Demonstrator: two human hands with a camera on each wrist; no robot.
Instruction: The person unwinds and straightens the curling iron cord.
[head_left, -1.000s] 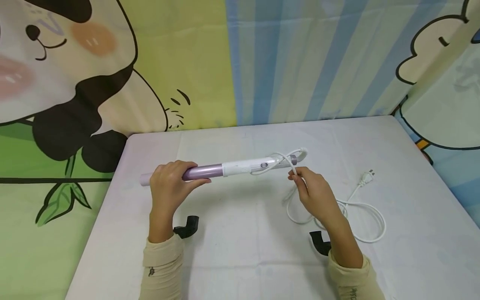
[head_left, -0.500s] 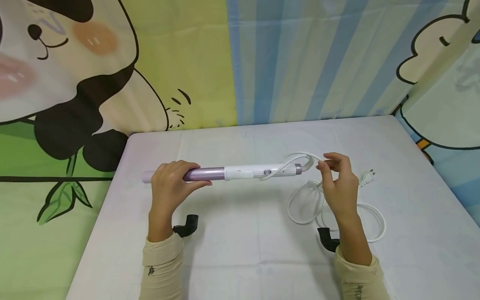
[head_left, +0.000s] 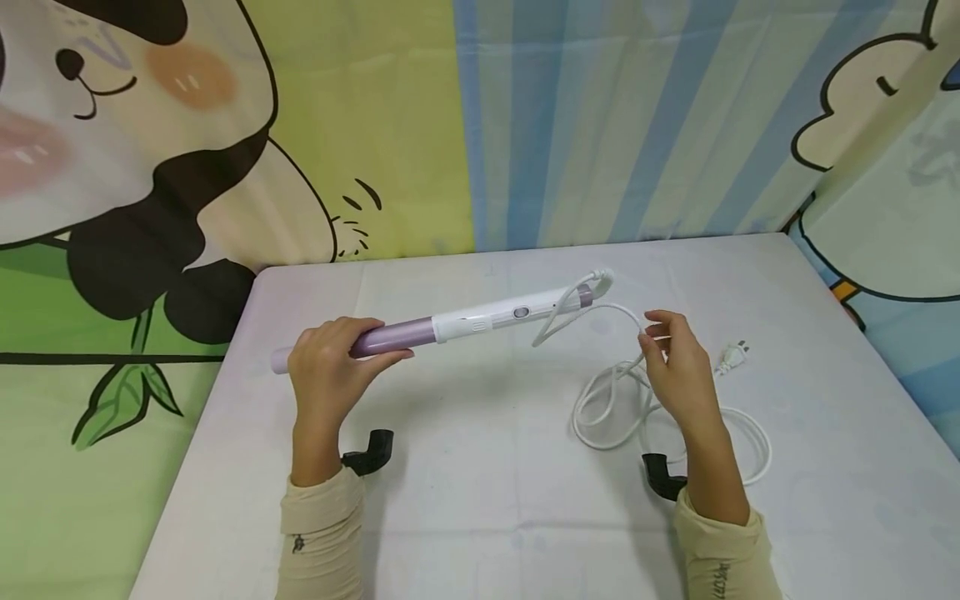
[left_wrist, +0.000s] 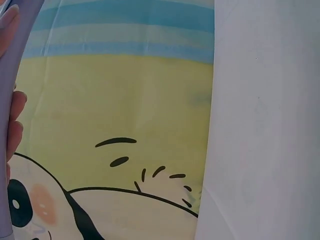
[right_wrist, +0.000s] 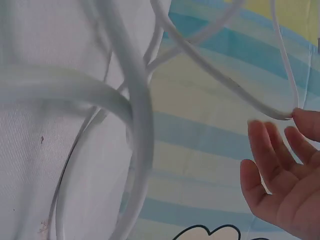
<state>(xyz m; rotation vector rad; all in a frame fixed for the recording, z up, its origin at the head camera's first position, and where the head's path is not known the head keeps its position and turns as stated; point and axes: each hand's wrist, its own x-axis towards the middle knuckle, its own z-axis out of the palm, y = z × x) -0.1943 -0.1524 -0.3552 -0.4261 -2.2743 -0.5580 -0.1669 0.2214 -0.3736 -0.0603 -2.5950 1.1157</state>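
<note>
A slim curling iron [head_left: 510, 312] with a purple barrel and a white handle is held above the table, its handle end tilted up to the right. My left hand [head_left: 326, 358] grips it around the purple barrel; in the left wrist view some fingertips [left_wrist: 15, 132] show beside the purple part. A white power cord [right_wrist: 220, 75] leaves the handle's right end and hangs in a loop near it. Between thumb and finger, my right hand [head_left: 681, 367] pinches this cord; the other fingers are loosely bent in the right wrist view.
More cord lies coiled on the white table [head_left: 480, 517] below the right hand. Its two-prong plug [head_left: 731, 357] rests to the right of that hand. Behind the table hangs a cartoon-printed cloth [head_left: 390, 100]. Black wrist mounts [head_left: 371, 452] stick out near both wrists.
My right hand has moved right with the cord, and the loop that lay across the handle hangs looser below it. The iron's handle end dipped, then rose again.
</note>
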